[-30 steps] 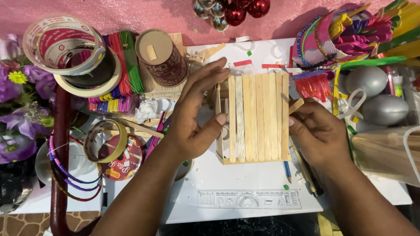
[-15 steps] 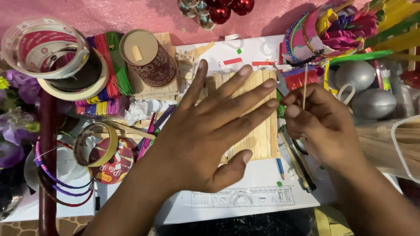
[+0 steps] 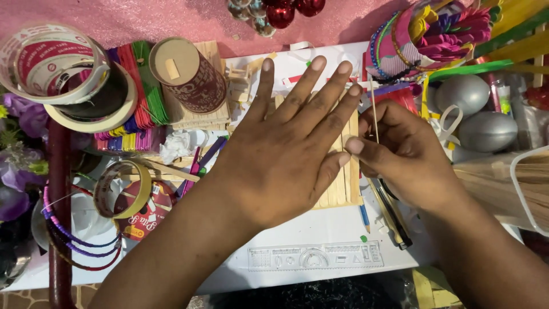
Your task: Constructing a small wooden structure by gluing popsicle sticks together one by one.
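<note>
i'm pressing my left hand (image 3: pixel 286 149), fingers spread flat, on the stick panel (image 3: pixel 343 183); right hand (image 3: pixel 409 154) fingers are pinching a thin skewer (image 3: pixel 374 109). sticks could be shifting if my palm slides.

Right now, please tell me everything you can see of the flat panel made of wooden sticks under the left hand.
The wooden stick panel is made of pale, flat craft sticks set side by side, edges touching. It lies flat on the white board. The left hand is spread palm-down over most of it, so only its right strip and a bit of the top edge show. The right hand meets its right edge, holding a thin stick upright there.
</note>
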